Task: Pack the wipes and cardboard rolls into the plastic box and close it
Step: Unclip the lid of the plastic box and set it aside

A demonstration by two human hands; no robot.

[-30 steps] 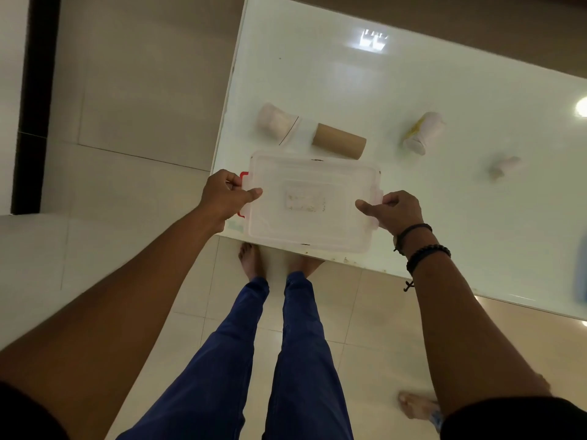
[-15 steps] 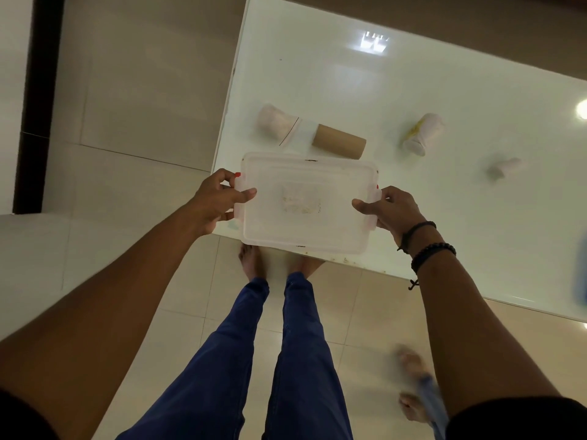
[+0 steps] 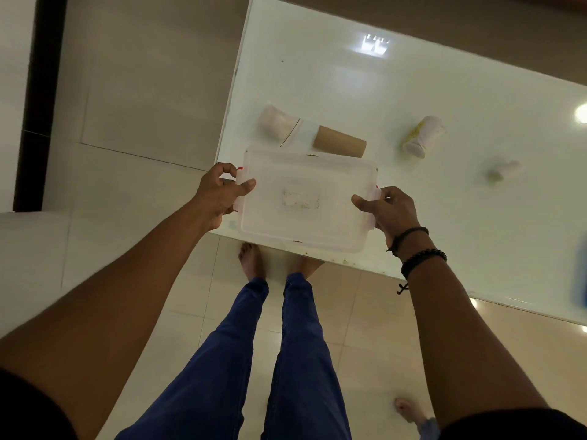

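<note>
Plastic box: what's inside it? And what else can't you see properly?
Head view only:
- Inside the plastic box: its frosted lid hides it.
- side clips: mostly under the left hand and right hand.
- blue thing: cut off by the right edge, blurred.
- small pale thing: too blurred to name.

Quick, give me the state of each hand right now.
Left hand: closed, gripping the left end of the plastic box.
Right hand: closed, gripping the right end of the plastic box.

White table (image 3: 413,90), plastic box (image 3: 305,201), cardboard roll (image 3: 339,144), wipes (image 3: 422,136)
</note>
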